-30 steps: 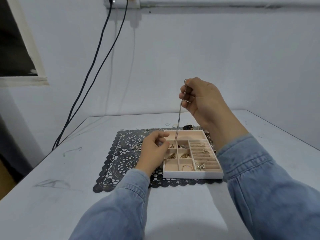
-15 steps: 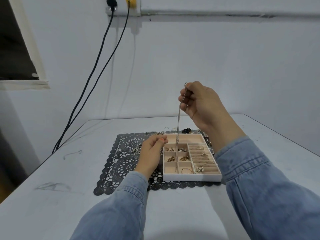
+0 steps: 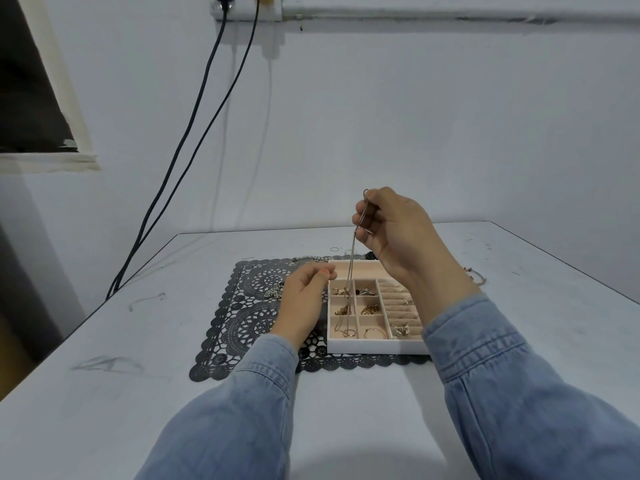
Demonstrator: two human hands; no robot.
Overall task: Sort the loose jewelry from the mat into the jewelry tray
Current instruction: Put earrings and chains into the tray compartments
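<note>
Right hand raised above the jewelry tray, fingers curled in tight and pinching the top of a thin chain necklace; a small loop of chain sticks up past the fingertips. Left hand sits low, just beside the tray's left rim and over the mat, with the fingers curled in narrow and the thumb tip against the forefinger. Cannot tell whether anything is pinched between them. The chain hangs nearly straight down from the right hand, crosses the tray's left column of small compartments, and its lower end, with a small ring, lies in the near-left compartment. The tray is pale pink with white walls and rests on the right part of the black lace mat. Gold pieces sit in several of its small cells and along the ring rolls on its right side. Some loose jewelry remains on the mat just left of the tray, beyond the left hand. Against a second ago, the right hand has come down closer to the tray and the chain's end now lies in the near cell; left hand holds much the same spot.
</note>
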